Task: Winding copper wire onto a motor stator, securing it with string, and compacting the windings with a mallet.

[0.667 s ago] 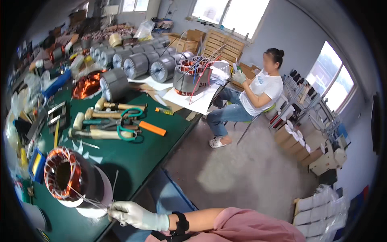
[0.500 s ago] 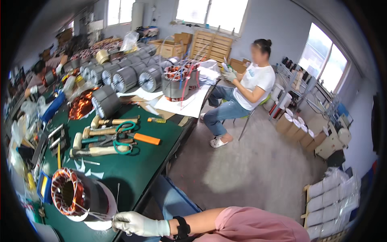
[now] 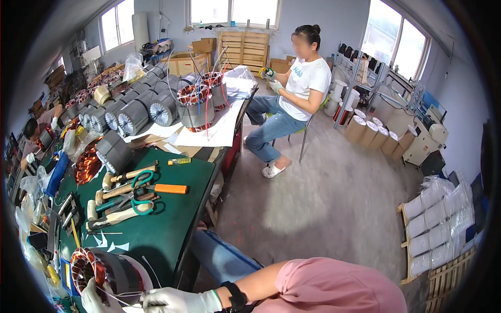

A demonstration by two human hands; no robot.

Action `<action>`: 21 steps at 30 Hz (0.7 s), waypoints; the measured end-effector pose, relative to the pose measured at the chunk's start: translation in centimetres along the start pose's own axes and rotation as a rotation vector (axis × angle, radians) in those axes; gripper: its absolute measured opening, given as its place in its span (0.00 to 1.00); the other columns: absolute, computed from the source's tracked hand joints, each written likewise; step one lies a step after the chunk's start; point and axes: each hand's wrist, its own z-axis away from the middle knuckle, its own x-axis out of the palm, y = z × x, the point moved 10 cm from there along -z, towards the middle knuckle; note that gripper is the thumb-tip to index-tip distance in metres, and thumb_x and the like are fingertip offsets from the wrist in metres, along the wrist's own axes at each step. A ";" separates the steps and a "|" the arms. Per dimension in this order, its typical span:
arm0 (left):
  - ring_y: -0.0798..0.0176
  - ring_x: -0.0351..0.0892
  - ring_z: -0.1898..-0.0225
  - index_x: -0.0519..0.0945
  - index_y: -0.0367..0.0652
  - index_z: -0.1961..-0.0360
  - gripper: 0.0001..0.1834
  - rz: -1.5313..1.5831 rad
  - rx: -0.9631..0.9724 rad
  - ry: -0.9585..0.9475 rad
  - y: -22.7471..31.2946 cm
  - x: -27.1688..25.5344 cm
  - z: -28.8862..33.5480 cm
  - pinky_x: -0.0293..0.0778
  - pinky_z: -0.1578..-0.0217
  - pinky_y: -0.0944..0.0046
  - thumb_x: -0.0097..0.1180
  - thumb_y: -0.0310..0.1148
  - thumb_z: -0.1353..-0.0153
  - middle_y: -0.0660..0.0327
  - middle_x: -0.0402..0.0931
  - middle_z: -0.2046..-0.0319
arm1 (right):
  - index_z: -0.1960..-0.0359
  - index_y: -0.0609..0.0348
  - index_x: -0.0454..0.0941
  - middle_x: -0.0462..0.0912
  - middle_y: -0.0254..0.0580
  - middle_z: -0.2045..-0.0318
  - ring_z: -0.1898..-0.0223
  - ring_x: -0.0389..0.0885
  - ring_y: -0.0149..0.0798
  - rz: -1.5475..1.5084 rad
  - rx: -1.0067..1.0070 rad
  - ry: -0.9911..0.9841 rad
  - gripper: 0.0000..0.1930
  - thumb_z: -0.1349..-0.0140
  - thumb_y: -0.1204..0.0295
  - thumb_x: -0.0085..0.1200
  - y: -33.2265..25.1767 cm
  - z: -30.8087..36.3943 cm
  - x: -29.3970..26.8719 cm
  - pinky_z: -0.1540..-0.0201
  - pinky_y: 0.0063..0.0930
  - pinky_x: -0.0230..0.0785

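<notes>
A motor stator (image 3: 104,269) with copper windings and a grey housing lies at the near corner of the green table (image 3: 177,219). My right hand (image 3: 177,301), in a white glove with a black wrist strap, pinches thin pale wires that run from the stator. My left hand (image 3: 92,297), also gloved, grips the stator's lower rim and is partly cut off by the picture's edge.
Wooden-handled mallets (image 3: 117,195), green-handled scissors (image 3: 141,180) and an orange knife (image 3: 170,189) lie further up the table. Behind them stand grey motor housings (image 3: 135,112) and a stator with coloured leads (image 3: 195,101). A seated person (image 3: 292,88) works beyond; white rolls (image 3: 438,224) are stacked at the right.
The view has tilted up and shifted, so the stator sits lower left. My left hand has come into view at the stator's rim. My right hand stays beside the stator.
</notes>
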 end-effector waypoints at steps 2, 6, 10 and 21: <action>0.44 0.85 0.63 0.85 0.39 0.53 0.13 0.047 0.009 0.030 -0.5 1.2 0.4 0.80 0.59 0.52 0.67 0.32 0.36 0.50 0.86 0.63 | 0.61 0.57 0.74 0.77 0.27 0.68 0.74 0.66 0.21 -0.051 0.089 -0.046 0.06 0.27 0.70 0.51 -0.3 0.0 0.7 0.72 0.19 0.61; 0.50 0.75 0.70 0.80 0.34 0.57 0.09 0.088 -0.086 0.231 -5.4 2.6 4.0 0.72 0.65 0.55 0.60 0.29 0.32 0.51 0.77 0.66 | 0.59 0.57 0.74 0.77 0.26 0.68 0.75 0.66 0.20 -0.241 0.108 -0.136 0.04 0.27 0.71 0.51 0.7 -0.6 3.2 0.73 0.17 0.61; 0.42 0.81 0.56 0.83 0.37 0.54 0.15 0.181 -0.305 0.110 -8.4 1.1 6.6 0.77 0.51 0.50 0.66 0.22 0.44 0.49 0.82 0.60 | 0.51 0.55 0.75 0.79 0.29 0.64 0.71 0.69 0.18 -1.152 0.504 -0.264 0.07 0.26 0.71 0.51 3.3 1.3 6.7 0.71 0.13 0.65; 0.48 0.81 0.59 0.84 0.41 0.61 0.16 0.413 -0.225 0.072 -6.2 0.6 3.5 0.76 0.53 0.55 0.70 0.23 0.54 0.57 0.82 0.66 | 0.53 0.60 0.76 0.83 0.37 0.63 0.68 0.78 0.24 -0.420 -0.169 -0.148 0.19 0.26 0.55 0.58 -8.0 -5.5 1.5 0.67 0.15 0.67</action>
